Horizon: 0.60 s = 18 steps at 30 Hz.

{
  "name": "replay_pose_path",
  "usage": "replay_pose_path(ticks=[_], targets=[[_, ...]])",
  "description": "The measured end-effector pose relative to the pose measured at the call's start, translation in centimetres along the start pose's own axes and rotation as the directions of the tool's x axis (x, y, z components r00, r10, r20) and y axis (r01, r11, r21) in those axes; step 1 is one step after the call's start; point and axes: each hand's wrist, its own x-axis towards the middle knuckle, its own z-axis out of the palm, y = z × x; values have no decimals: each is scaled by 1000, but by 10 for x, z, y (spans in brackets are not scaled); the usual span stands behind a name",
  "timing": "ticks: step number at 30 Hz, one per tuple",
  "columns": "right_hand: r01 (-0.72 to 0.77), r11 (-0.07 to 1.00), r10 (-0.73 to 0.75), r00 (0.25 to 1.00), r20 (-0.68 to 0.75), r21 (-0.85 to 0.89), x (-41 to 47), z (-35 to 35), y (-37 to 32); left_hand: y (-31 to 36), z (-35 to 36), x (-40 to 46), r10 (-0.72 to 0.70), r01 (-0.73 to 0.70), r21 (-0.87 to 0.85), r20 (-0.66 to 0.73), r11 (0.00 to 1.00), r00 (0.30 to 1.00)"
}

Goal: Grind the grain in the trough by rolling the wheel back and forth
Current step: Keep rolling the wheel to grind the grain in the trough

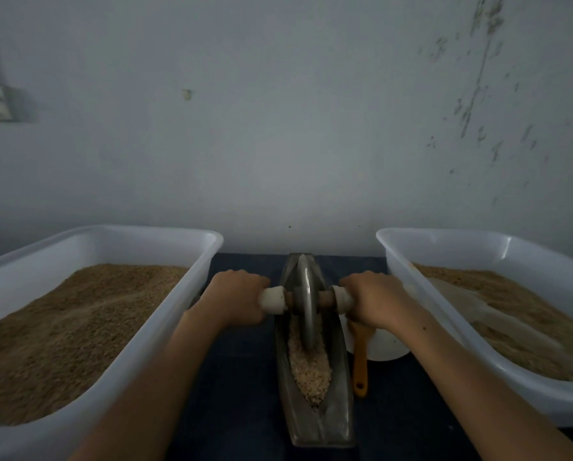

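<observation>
**Both hands on the wheel handles, wheel standing in the far half of the trough**

Head view. A long, narrow metal trough point(321, 417) lies on a dark table point(231, 394), with its length running away from the person toward the grey wall point(295, 128). The metal wheel point(305, 304) stands upright on its edge inside the trough, in the farther half of it. An axle goes through the middle of the wheel, and on each side there is a pale handle. The left hand point(236, 299) has its fingers curled around the left handle point(273, 300), and the right hand point(376, 299) has its fingers curled around the right handle point(341, 299), so both hands grip firmly. Both forearms reach forward from the bottom of the picture.

The grain point(310, 367) lies in the groove of the trough on the near side of the wheel, as a pale, coarse heap that becomes narrow toward the near tip. The lower edge of the wheel touches this heap.

To the left of the trough stands a white tub point(89, 237) filled with brown grain. To the right stands a second white tub point(444, 247), also with brown grain in it. Between the trough and the right tub, a white bowl point(386, 347) sits on the table, partly under the right wrist, and a brush with an orange handle point(360, 364) lies just beside the trough.
</observation>
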Motion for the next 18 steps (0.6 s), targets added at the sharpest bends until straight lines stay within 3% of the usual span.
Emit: replay_pose_path(ticks=[5, 13, 18], targets=[[17, 999, -25, 981, -192, -44, 1, 7, -2, -3, 9, -2, -26, 22, -60, -64, 998, 998], [117, 992, -124, 961, -247, -41, -20, 12, -4, -1, 13, -7, -45, 35, -89, -114, 995, 992], [213, 976, -206, 810, -549, -51, -48, 7, -16, 1, 15, -11, -51, 37, -83, -177, 996, 983]])
